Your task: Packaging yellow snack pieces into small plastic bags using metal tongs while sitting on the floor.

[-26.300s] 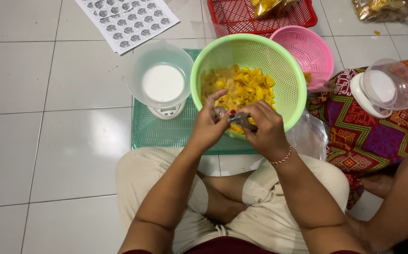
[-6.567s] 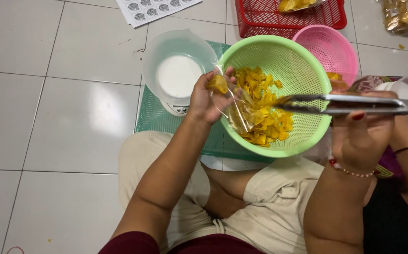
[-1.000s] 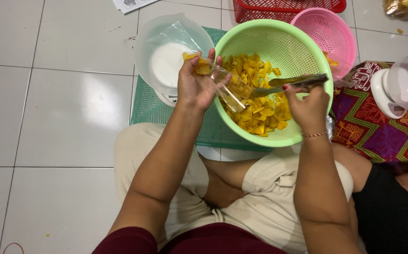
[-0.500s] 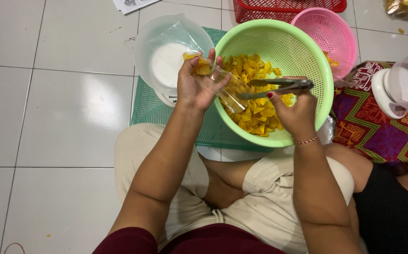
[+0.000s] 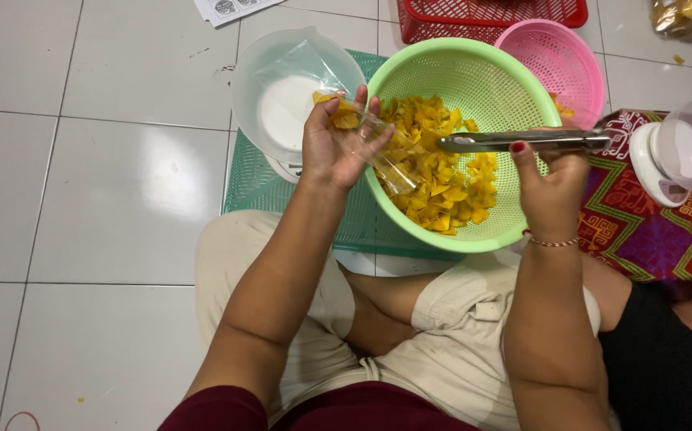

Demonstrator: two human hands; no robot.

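Observation:
My left hand (image 5: 331,145) holds a clear plastic bag (image 5: 368,137) with a few yellow chips in it, tilted over the left rim of a green colander (image 5: 505,88). The colander is filled with yellow chips (image 5: 438,172). My right hand (image 5: 552,185) grips metal tongs (image 5: 521,140) that lie level across the colander, their tips pointing left toward the bag. Just left of the bag stands a kitchen scale (image 5: 286,120) with a clear bowl on it.
A green mat (image 5: 251,187) lies under the scale and colander on the white tiled floor. A pink colander (image 5: 560,57) and a red basket (image 5: 489,14) sit behind. A second scale with a clear cup (image 5: 681,156) rests on patterned cloth (image 5: 641,235) at the right.
My right hand has lifted the tongs out of the chips and drawn them to the right, level above the colander. The left hand and bag have stayed put.

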